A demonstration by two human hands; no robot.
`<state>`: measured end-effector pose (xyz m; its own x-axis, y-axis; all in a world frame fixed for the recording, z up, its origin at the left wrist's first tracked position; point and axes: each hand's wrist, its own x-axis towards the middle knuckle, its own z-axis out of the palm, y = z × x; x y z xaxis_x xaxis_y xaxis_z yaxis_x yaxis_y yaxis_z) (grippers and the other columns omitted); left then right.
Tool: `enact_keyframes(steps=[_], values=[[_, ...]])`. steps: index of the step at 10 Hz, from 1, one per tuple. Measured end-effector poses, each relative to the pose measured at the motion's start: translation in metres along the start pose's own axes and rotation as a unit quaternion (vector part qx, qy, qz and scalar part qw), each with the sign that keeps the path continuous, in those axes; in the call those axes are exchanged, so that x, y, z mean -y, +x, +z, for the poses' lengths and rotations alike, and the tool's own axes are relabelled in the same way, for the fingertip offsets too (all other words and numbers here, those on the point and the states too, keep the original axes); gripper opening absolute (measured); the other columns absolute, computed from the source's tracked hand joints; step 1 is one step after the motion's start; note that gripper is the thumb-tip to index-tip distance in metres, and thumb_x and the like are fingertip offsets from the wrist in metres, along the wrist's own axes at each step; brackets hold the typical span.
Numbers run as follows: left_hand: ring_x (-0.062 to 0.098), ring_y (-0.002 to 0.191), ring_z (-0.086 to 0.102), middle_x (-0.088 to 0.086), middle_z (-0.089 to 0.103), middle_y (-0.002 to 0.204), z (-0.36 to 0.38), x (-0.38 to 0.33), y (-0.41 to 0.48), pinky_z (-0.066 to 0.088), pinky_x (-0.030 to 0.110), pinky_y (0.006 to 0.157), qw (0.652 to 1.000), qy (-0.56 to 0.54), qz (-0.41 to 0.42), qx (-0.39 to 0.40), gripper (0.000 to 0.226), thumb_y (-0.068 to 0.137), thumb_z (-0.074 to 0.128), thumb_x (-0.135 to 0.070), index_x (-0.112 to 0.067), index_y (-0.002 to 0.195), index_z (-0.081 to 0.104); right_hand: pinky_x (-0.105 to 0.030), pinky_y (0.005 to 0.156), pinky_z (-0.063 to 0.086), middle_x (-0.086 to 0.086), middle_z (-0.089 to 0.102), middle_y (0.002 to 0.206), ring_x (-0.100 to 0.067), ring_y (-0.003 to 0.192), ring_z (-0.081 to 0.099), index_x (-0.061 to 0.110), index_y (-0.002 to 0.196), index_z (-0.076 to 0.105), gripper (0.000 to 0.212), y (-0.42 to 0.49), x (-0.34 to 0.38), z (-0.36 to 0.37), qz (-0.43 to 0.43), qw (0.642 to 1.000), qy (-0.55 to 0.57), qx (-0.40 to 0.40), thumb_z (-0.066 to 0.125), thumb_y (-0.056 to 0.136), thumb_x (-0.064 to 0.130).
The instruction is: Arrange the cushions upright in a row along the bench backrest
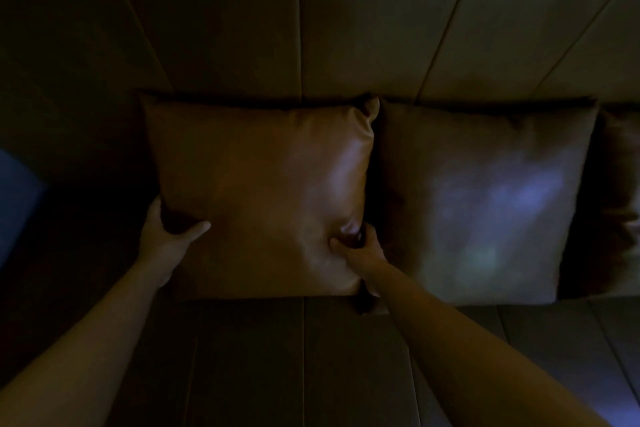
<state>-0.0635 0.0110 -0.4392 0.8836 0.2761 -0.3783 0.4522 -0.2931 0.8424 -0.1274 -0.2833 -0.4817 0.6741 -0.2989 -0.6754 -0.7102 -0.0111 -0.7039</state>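
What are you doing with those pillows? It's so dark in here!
A person is setting up cushions on a bench. The left hand grips the lower left side of the brown cushion, and the right hand pinches its lower right side. It stands upright against the backrest. Beside it on the right, a second cushion already leans there, and the edge of a third cushion shows at the frame's right edge.

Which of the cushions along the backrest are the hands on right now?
The leftmost cushion, the tan-brown one. The left hand grips its left edge, the right hand pinches its lower right corner. The middle cushion beside it is untouched.
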Motion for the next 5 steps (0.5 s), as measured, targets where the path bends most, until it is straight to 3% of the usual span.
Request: enact_keyframes(steps=[1, 2, 4, 5], values=[[0.034, 0.143, 0.028, 0.009, 0.027, 0.158, 0.002, -0.004, -0.014, 0.030, 0.054, 0.111, 1.000, -0.003, -0.027, -0.003, 0.092, 0.081, 0.072, -0.014, -0.027, 0.153, 0.016, -0.047, 0.106, 0.044, -0.008, 0.045, 0.147, -0.032, 0.131, 0.047, 0.028, 0.153, 0.017, 0.091, -0.012, 0.016, -0.004, -0.011, 0.999, -0.043, 0.000, 0.073, 0.081, 0.029], [0.035, 0.140, 0.032, 0.010, 0.027, 0.157, 0.000, -0.013, -0.026, 0.034, 0.056, 0.108, 0.997, -0.042, -0.060, 0.008, 0.087, 0.084, 0.070, -0.016, -0.028, 0.153, 0.018, -0.041, 0.103, 0.045, -0.009, 0.046, 0.146, -0.032, 0.130, 0.048, 0.030, 0.154, 0.013, 0.090, -0.027, 0.035, -0.009, -0.031, 0.998, -0.046, -0.007, 0.069, 0.084, 0.030], [0.029, 0.126, 0.051, 0.010, 0.049, 0.142, -0.005, -0.056, -0.063, 0.044, 0.049, 0.101, 0.989, -0.141, -0.046, -0.013, 0.061, 0.090, 0.062, -0.017, -0.024, 0.144, 0.036, -0.033, 0.082, 0.051, -0.011, 0.049, 0.139, -0.025, 0.103, 0.057, 0.034, 0.154, 0.011, 0.079, -0.074, 0.071, -0.009, -0.079, 0.996, -0.046, 0.012, 0.057, 0.092, 0.021], [0.026, 0.117, 0.058, 0.009, 0.055, 0.135, -0.010, -0.079, -0.090, 0.048, 0.047, 0.098, 0.991, -0.134, -0.019, 0.003, 0.053, 0.091, 0.061, -0.019, -0.023, 0.140, 0.043, -0.042, 0.101, 0.044, -0.012, 0.033, 0.154, -0.032, 0.135, 0.042, 0.033, 0.155, 0.006, 0.077, -0.105, 0.082, -0.007, -0.107, 0.991, -0.079, 0.015, 0.054, 0.095, 0.023]])
